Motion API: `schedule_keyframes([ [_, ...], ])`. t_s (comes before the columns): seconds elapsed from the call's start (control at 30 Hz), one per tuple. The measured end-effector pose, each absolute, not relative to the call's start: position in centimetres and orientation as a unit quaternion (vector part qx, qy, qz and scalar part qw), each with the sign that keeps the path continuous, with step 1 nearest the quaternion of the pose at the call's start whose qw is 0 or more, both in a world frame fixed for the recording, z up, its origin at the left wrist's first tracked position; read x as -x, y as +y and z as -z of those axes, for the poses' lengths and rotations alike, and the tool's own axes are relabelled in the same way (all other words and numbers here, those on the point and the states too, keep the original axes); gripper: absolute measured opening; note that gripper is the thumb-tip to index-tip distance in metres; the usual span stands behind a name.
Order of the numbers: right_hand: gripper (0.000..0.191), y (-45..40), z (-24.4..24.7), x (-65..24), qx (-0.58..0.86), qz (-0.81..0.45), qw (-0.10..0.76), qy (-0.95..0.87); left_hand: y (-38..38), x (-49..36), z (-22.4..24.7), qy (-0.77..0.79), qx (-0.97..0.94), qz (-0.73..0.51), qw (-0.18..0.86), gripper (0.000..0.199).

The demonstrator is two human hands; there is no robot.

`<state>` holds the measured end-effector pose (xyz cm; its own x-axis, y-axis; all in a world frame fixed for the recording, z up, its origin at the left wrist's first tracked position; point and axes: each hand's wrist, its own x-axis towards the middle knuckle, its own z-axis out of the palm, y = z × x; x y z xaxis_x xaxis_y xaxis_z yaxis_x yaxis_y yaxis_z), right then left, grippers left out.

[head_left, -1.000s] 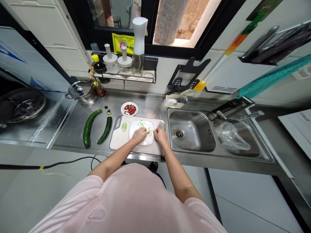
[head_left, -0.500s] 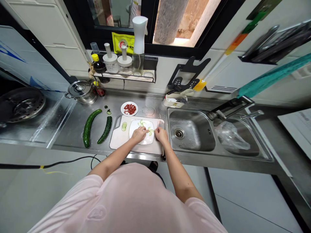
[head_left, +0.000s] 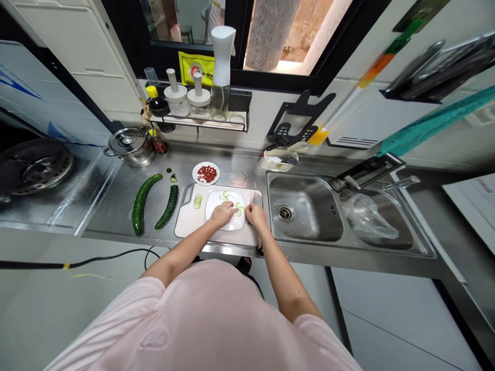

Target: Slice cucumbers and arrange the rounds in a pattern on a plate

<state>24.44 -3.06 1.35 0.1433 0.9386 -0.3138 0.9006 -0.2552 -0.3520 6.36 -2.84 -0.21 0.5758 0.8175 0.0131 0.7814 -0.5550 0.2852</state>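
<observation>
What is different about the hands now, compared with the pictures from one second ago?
Very little changed. The right hand moved slightly right, then back, beside the cucumber slices on the white plate. Nothing was visibly taken or let go. The left hand stayed over the plate, and the two cucumbers stayed in place.

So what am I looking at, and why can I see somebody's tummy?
A person is wearing a camera on their head, so this picture looks down at their own body and hands. There's no machine here! The left hand rests on a white plate, and the right hand is at the plate's edge, near cucumber slices. I can't see either hand clearly holding anything. The plate sits on a cutting board on a steel counter, with two cucumbers beside it and a sink to the right.
</observation>
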Motion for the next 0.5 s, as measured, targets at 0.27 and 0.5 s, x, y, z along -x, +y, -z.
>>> schedule_keyframes([
  [0.27, 0.029, -3.15, -1.34, -24.23, 0.758, -0.231, 0.044, -0.608, -2.76, -6.41, 0.4, 0.451, -0.882, -0.068, 0.119, 0.036],
  [0.5, 0.023, -2.89, -0.73, -24.47, 0.757, -0.248, 0.054, -0.602, -2.77, -6.5, 0.06, 0.447, -0.886, -0.067, 0.105, 0.035],
])
